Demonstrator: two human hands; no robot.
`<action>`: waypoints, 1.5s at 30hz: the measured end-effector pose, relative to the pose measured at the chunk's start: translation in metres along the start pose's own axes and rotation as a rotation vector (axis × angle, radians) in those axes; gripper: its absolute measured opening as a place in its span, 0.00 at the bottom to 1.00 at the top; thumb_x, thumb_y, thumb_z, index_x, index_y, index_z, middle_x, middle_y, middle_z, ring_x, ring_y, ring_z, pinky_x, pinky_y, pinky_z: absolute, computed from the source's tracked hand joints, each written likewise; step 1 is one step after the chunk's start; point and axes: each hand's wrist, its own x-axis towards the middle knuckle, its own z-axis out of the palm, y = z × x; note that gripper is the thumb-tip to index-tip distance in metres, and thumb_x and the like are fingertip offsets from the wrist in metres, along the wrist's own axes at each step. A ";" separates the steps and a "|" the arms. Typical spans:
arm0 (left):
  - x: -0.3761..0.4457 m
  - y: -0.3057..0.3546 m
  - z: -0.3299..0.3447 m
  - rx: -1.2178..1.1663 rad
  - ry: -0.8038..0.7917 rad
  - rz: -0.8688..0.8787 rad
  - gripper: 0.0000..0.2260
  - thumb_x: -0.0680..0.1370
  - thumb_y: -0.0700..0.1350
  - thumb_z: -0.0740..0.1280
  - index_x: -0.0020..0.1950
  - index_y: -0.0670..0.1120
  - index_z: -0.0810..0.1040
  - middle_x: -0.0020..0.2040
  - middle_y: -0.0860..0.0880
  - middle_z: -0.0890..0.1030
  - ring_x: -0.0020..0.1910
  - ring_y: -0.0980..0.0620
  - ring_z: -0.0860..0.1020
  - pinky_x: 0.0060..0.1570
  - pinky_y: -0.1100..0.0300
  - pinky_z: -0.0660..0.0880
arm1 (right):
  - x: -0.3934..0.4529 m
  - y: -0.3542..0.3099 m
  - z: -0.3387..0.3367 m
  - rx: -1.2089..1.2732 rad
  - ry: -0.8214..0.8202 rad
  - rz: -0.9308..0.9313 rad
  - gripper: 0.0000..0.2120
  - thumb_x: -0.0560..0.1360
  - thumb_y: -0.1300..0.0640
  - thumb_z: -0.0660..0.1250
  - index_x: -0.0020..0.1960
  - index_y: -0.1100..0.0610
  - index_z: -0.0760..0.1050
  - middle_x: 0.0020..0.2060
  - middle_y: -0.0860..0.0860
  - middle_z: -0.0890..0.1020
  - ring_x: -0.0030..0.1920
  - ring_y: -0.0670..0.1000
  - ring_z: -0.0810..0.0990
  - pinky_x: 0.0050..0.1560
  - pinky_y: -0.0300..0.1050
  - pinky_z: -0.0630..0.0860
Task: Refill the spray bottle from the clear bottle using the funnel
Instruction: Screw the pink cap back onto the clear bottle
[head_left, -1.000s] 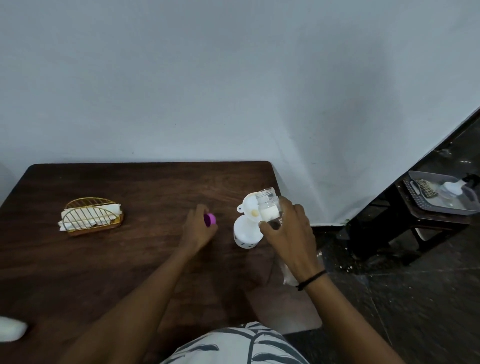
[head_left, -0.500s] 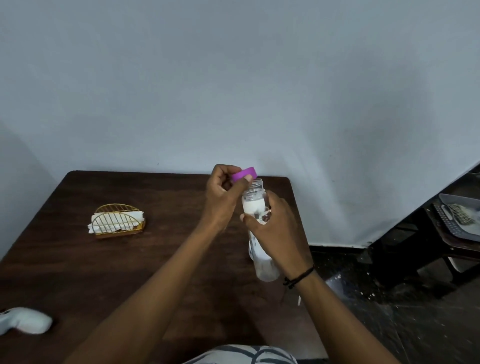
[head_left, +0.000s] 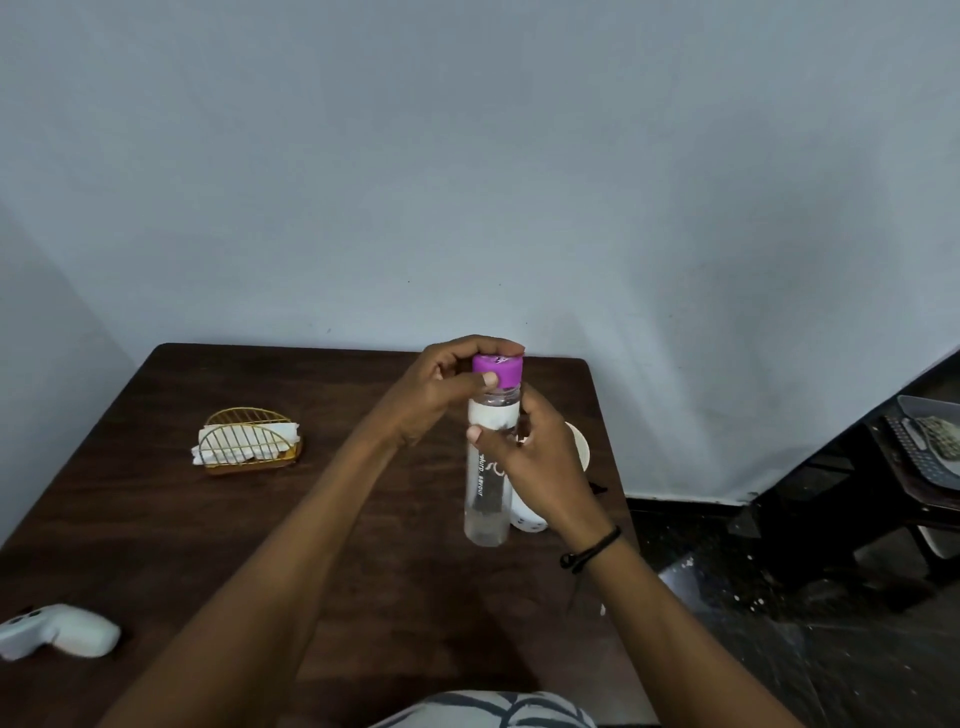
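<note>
The clear bottle (head_left: 487, 493) stands upright above the dark table, with my right hand (head_left: 535, 462) wrapped around its middle. My left hand (head_left: 441, 387) grips the purple cap (head_left: 497, 370), which sits on the bottle's neck. Behind my right hand the white funnel (head_left: 581, 447) shows only its rim. Below it a small part of the white spray bottle (head_left: 529, 522) peeks out; the rest is hidden. The white spray head (head_left: 57, 630) lies at the table's near left.
A gold wire holder with white napkins (head_left: 249, 441) stands on the left of the dark wooden table (head_left: 208, 545). The table's right edge runs close to the bottles. A low dark stool with a grey tray (head_left: 930, 447) stands on the floor at the far right.
My right hand has tipped the clear bottle from pouring over the funnel back to upright. My left hand picked the purple cap off the table and set it on the neck.
</note>
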 end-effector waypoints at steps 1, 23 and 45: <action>0.001 0.000 0.004 0.020 0.048 0.022 0.12 0.75 0.41 0.69 0.59 0.46 0.81 0.60 0.44 0.81 0.59 0.51 0.79 0.58 0.59 0.76 | -0.001 0.000 0.002 0.009 0.014 -0.009 0.18 0.71 0.55 0.76 0.59 0.49 0.77 0.50 0.45 0.84 0.50 0.43 0.82 0.51 0.45 0.80; -0.025 -0.025 0.027 -0.074 0.540 0.023 0.14 0.77 0.50 0.68 0.60 0.45 0.75 0.55 0.46 0.81 0.52 0.53 0.80 0.50 0.61 0.78 | -0.005 0.002 0.026 0.072 0.077 0.002 0.23 0.71 0.56 0.77 0.63 0.49 0.74 0.51 0.44 0.84 0.51 0.42 0.83 0.53 0.49 0.81; -0.039 -0.046 -0.001 0.095 0.771 0.037 0.12 0.84 0.45 0.57 0.61 0.42 0.76 0.49 0.52 0.83 0.49 0.59 0.82 0.48 0.62 0.77 | 0.005 0.019 0.064 -0.046 0.046 -0.010 0.26 0.69 0.54 0.76 0.65 0.51 0.73 0.54 0.45 0.83 0.53 0.44 0.82 0.51 0.45 0.78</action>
